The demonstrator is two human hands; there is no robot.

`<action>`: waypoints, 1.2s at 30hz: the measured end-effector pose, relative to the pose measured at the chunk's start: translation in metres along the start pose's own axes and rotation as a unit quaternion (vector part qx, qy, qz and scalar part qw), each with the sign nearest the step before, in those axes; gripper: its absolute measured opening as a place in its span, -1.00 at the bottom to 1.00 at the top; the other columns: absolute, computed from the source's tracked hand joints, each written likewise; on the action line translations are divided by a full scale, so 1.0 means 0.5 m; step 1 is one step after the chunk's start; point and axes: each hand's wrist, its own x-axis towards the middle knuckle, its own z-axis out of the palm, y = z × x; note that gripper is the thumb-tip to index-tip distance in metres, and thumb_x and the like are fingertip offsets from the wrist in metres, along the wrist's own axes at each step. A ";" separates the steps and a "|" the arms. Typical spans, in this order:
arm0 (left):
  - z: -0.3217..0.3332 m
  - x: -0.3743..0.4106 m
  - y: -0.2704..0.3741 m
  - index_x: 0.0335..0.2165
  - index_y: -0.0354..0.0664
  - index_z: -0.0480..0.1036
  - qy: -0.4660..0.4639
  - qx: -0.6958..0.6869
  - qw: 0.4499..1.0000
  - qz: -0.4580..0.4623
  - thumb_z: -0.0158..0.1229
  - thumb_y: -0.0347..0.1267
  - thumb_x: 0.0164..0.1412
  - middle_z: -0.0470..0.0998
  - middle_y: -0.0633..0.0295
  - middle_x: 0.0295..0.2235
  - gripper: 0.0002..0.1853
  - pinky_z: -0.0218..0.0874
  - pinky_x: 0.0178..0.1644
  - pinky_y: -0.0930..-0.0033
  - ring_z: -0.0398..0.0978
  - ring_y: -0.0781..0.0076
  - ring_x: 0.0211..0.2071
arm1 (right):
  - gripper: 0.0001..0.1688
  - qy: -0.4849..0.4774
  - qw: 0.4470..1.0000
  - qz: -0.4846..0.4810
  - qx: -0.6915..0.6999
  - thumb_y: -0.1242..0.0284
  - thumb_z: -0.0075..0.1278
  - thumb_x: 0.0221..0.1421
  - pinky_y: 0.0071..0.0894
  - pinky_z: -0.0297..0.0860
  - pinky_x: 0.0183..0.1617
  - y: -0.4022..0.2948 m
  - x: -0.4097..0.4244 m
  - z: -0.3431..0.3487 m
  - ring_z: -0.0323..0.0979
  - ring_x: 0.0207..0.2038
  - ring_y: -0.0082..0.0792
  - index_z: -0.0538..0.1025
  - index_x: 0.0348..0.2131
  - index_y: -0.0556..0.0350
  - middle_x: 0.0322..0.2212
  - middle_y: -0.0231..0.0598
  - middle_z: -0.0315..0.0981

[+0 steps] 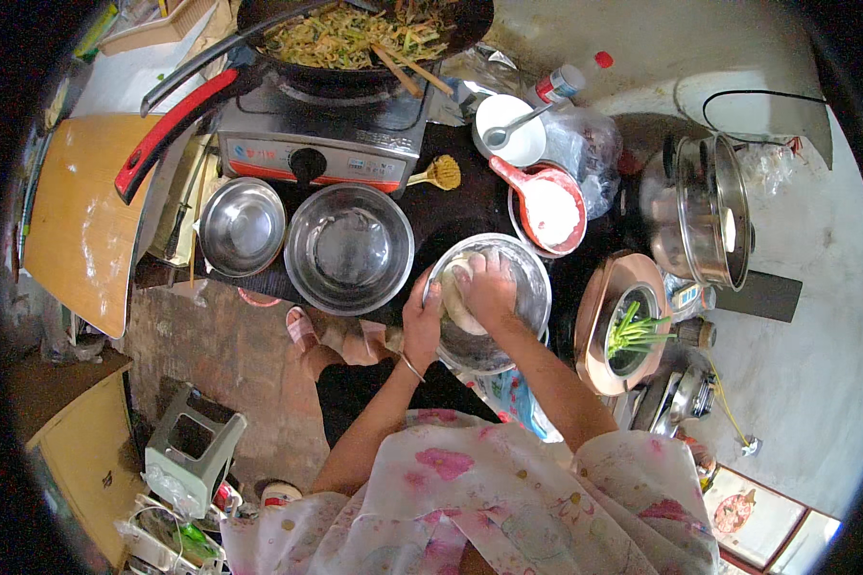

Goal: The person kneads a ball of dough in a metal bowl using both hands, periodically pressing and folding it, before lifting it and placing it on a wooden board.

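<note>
A pale lump of dough [457, 300] lies in a metal mixing bowl [534, 313] whose inner wall is smeared with flour. My left hand [421, 320] grips the bowl's left rim, thumb on top. Inside the bowl, my right hand [492, 289] presses on the dough with its fingers curled over it; its fingertips are partly hidden in flour and dough. Just beyond the bowl, a red ladle [507, 175] full of white flour [551, 210] rests on another container. To the left stand a wide steel basin [349, 248] and a smaller steel bowl [243, 227].
A gas stove [316, 136] carries a wok [467, 29] of shredded food with chopsticks [403, 68]; its red handle [180, 133] juts left. Cut green stalks [634, 334] lie in a dish at right, near a steel pot [712, 212]. A stool [190, 453] stands behind at left.
</note>
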 end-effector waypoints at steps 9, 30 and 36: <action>0.005 0.017 -0.021 -0.04 -0.36 0.27 -0.036 -0.085 0.995 0.044 -0.13 -0.31 0.25 0.38 0.24 -0.16 -0.61 0.13 -0.08 0.53 0.30 0.56 -0.20 | -0.54 -0.086 0.954 -0.050 0.283 0.21 -0.03 -0.01 -0.18 0.20 0.04 0.068 -0.022 -0.055 0.27 -0.05 -0.04 0.39 -0.12 0.01 -0.14 -0.01 0.33; -0.004 0.017 -0.019 -0.04 -0.35 0.26 -0.035 -0.015 0.999 0.031 -0.10 -0.34 0.22 0.35 0.15 -0.08 -0.61 0.02 0.05 0.46 0.26 0.46 -0.06 | -0.61 0.081 0.990 0.111 0.038 0.14 -0.18 0.06 -0.13 0.32 -0.49 0.001 -0.016 0.021 0.41 -0.61 -0.06 0.48 -0.43 0.07 -0.61 -0.10 0.42; 0.003 0.018 -0.016 -0.04 -0.34 0.26 -0.043 -0.070 0.996 0.015 -0.10 -0.30 0.23 0.36 0.18 -0.11 -0.60 0.06 0.01 0.48 0.27 0.50 -0.12 | -0.70 0.121 0.936 0.138 0.300 0.34 -0.10 0.06 -0.34 0.31 -0.43 0.052 -0.028 0.000 0.39 -0.57 -0.26 0.46 -0.46 0.27 -0.63 -0.09 0.42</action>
